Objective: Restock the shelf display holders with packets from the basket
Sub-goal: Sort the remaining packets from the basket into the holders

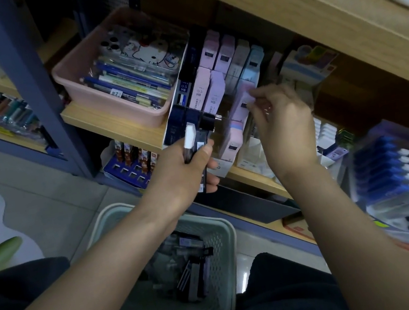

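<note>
A slanted display holder (230, 166) on the wooden shelf carries rows of pink, lilac, pale blue and dark blue packets. My right hand (284, 127) pinches the top of a pink packet (240, 109) in one of the holder's middle rows. My left hand (187, 174) grips a small bunch of dark packets (197, 146) just in front of the holder's left end. Below, between my knees, a pale green basket (212, 235) holds several more dark packets (188, 272).
A pink tray (74, 76) with pens and phone cases sits on the shelf left of the holder. More stationery boxes stand to the right. A blue shelf upright (28, 76) rises at left. A rack of blue pens (398, 175) hangs at lower right.
</note>
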`<state>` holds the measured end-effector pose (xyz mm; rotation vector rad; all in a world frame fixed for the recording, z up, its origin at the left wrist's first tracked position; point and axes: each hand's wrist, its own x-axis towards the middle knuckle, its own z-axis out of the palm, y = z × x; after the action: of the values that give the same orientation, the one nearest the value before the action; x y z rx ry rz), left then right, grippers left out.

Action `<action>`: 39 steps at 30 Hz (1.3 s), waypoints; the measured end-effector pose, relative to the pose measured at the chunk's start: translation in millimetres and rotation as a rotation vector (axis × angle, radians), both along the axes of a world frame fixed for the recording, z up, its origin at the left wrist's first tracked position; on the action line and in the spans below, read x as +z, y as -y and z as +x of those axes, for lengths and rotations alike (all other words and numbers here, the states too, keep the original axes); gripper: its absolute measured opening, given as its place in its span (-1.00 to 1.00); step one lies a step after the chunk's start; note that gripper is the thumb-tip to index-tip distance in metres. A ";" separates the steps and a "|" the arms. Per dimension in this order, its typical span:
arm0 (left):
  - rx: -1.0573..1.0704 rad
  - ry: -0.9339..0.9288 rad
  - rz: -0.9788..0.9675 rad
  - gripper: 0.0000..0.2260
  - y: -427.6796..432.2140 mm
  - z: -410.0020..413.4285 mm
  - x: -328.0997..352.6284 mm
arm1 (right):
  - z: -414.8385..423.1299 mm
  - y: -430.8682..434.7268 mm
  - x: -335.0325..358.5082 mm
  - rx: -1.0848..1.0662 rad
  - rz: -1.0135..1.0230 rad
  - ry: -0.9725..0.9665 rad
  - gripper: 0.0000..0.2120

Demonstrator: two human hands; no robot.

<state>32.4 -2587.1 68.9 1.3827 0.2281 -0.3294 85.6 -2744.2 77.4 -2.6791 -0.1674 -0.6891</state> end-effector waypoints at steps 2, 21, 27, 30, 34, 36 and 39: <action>-0.024 -0.003 -0.020 -0.87 1.8 -0.2 -0.1 | -6.3 -2.9 1.8 -0.008 -0.023 0.015 -0.77; -0.339 0.059 0.057 -0.90 21.0 -3.1 3.8 | -49.6 6.5 25.8 0.339 0.719 -0.556 -0.95; -0.286 0.088 0.132 -0.90 32.7 -2.6 -1.9 | -44.7 48.1 29.6 -0.040 0.834 -0.170 -0.96; -0.278 0.103 0.141 -0.88 37.7 -1.8 -1.7 | -44.3 74.2 19.3 -0.207 0.524 -0.072 -0.94; -0.278 0.127 0.181 -0.91 45.2 -0.3 -3.8 | -46.1 98.6 12.5 -0.310 0.281 -0.012 -0.89; -0.284 0.137 0.188 -0.91 49.1 -0.1 -4.8 | -47.1 104.7 13.1 -0.361 0.188 -0.013 -0.85; -0.296 0.135 0.182 -0.89 54.9 -0.3 -5.4 | -48.2 109.8 11.4 -0.391 0.106 -0.086 -0.84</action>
<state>32.1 -2642.0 63.4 1.6151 -0.0620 -0.4673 37.4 -2854.0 88.8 -2.6543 0.4144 -0.6696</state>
